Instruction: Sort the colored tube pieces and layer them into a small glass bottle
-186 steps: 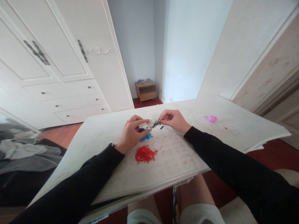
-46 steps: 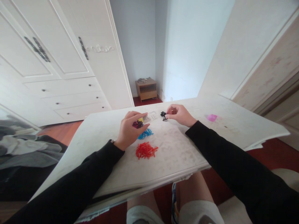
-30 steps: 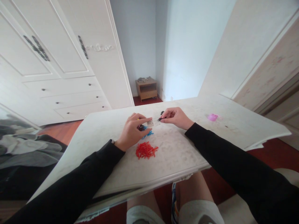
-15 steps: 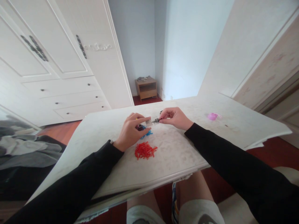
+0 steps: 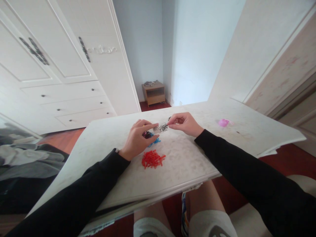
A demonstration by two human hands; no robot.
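My left hand (image 5: 139, 136) is closed around a small clear container (image 5: 156, 129), held sideways between thumb and fingers above the table. Small black strips (image 5: 163, 127) show at the container's right end. Right there, my right hand (image 5: 183, 123) has thumb and forefinger pinched together; what lies between the fingertips is too small to make out. Beneath my left hand, a pile of blue strips (image 5: 155, 140) is partly hidden, with dark pieces (image 5: 147, 134) beside it. Nearer to me lies a pile of red strips (image 5: 153, 159).
All this is on a white table (image 5: 187, 158) with a worn front edge. A pink object (image 5: 223, 122) lies on its right side. Some black bits sit just behind my right fingers. A white wardrobe (image 5: 56, 65) and a small wooden nightstand (image 5: 154, 93) stand beyond.
The black strips between my right fingertips and the container now sit bunched at the container's right end. My hands have hardly moved; the view has shifted slightly.
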